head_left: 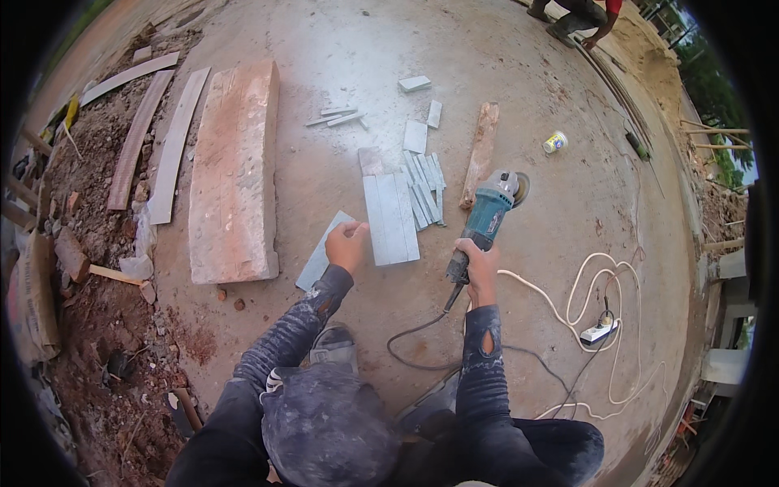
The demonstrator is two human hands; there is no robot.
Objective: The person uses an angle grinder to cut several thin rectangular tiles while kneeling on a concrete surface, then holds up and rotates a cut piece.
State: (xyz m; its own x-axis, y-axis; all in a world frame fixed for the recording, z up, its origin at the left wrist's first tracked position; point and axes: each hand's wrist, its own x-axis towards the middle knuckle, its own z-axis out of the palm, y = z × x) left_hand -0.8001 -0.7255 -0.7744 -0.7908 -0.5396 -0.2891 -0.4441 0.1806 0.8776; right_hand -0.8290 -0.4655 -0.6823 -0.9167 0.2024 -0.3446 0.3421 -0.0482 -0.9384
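Note:
My right hand [480,272] is wrapped round the rear body of a teal and black angle grinder [488,215]. The grinder's disc [522,189] points away from me, above the ground. To the left, my left hand [347,246] has its fingers curled together; whether anything small is between them is hidden. Partly behind that hand lies a narrow pale grey tile piece [318,261]. Just right of it a larger grey tile [391,219] rests flat, with a line running down its length. Several thin cut tile strips [423,191] are heaped beside its far right side.
A long, thick concrete slab [234,174] lies at left, near planks [179,146] and rubble. A narrow brick-coloured bar [481,154], a cup [555,142] and a power strip [599,331] with a looped white cord [568,304] are at right. Another person [580,20] crouches far right.

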